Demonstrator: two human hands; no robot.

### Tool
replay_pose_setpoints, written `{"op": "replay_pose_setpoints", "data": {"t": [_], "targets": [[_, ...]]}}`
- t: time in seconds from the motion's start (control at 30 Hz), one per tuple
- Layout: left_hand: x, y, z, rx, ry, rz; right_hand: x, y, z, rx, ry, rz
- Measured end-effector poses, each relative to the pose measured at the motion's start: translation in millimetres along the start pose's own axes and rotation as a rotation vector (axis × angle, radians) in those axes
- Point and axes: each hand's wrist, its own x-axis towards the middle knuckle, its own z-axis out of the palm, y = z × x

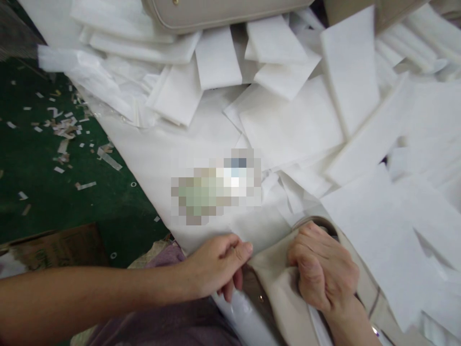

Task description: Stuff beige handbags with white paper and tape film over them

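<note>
My left hand (219, 266) is curled at the near edge of the work surface, its fingers pinched on the edge of a cream cloth bag (277, 274) that lies in front of me. My right hand (324, 269) is closed in a fist on the same bag, just right of the left hand, bunching its fabric. A white sheet (151, 158) spreads beyond both hands. A blurred patch (216, 187) sits on that sheet above my left hand.
Several white foam and paper sheets (349, 67) are piled across the surface to the right and far side. A beige handbag (223, 14) lies at the top. The green floor (43, 168) at left is littered with paper scraps. A cardboard piece (57, 245) lies below.
</note>
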Motion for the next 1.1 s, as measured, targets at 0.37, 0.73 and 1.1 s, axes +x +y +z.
{"op": "replay_pose_setpoints", "data": {"t": [0.37, 0.73, 1.1], "targets": [[18.7, 60.6, -1.4, 0.589, -0.192, -0.104, -25.3, -13.8, 0.1, -0.27, 0.179, -0.082], [26.8, 63.2, 18.5, 0.756, -0.173, -0.252, -23.8, -16.0, -1.3, -0.299, 0.117, -0.131], [29.1, 33.6, 7.4, 0.224, 0.056, -0.085, -10.9, -3.8, 1.9, -0.296, 0.203, -0.038]]}}
